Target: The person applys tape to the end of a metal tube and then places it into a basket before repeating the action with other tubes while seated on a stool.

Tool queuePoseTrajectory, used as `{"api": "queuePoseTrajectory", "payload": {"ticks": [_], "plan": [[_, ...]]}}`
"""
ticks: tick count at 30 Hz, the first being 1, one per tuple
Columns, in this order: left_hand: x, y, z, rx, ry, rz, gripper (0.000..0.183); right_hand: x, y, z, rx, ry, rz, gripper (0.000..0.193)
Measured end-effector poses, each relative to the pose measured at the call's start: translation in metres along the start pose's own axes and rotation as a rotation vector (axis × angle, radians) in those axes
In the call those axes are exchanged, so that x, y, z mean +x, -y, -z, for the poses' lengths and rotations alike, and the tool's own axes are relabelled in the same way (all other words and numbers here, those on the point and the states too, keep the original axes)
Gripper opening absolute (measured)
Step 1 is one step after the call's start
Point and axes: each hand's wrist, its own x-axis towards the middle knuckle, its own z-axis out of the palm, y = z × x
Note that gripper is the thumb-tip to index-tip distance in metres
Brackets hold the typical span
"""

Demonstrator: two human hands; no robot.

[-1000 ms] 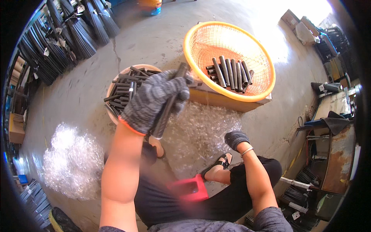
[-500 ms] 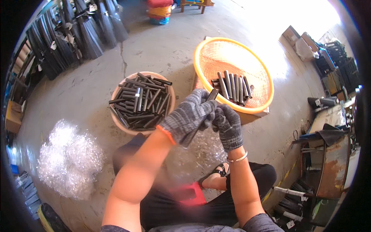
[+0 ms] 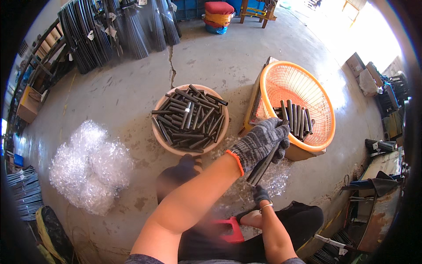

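Observation:
My left hand (image 3: 260, 143), in a grey knit glove with an orange cuff, is wrapped around dark tubes (image 3: 261, 170), two as far as I can tell. They slant from upper right to lower left, beside the orange basket (image 3: 332, 118). Just below their lower end is my right hand (image 3: 262, 196), gloved too, its fingers drawn together; what they hold, if anything, does not show. Several short black tubes (image 3: 295, 119) lie in the basket. A pale pink basin (image 3: 226, 121) to the left is heaped with similar tubes (image 3: 187, 136).
Crumpled clear plastic film (image 3: 90, 169) is piled on the floor at left, with more film scraps (image 3: 279, 176) under my hands. The basket rests tilted on a box (image 3: 305, 155). A red stool (image 3: 233, 231) stands between my legs. Bundled long dark rods (image 3: 83, 37) lean at the back left.
My right hand has dropped from the tubes' upper end to below their lower end. My left hand still grips them. The view has shifted, so basin and basket appear farther right.

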Motion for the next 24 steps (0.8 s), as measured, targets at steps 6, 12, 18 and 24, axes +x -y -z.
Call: {"api": "queuePoseTrajectory", "payload": {"ticks": [6, 12, 18, 24], "plan": [[0.008, 0.023, -0.002, 0.173, 0.007, 0.030, 0.019, -0.036, 0.106, 0.171, 1.265, -0.678, 0.451, 0.023], [0.006, 0.031, -0.011, 0.139, 0.060, 0.050, 0.022, -0.058, 0.141, 0.207, 1.010, -0.337, 0.773, 0.040], [0.006, 0.037, 0.007, 0.214, 0.004, 0.029, 0.027, 0.033, 0.090, 0.083, 1.735, -0.001, 0.278, 0.023], [-0.003, 0.008, -0.018, 0.239, 0.035, 0.101, 0.020, 0.053, -0.062, -0.057, -0.059, -0.165, 0.109, 0.026]]}}
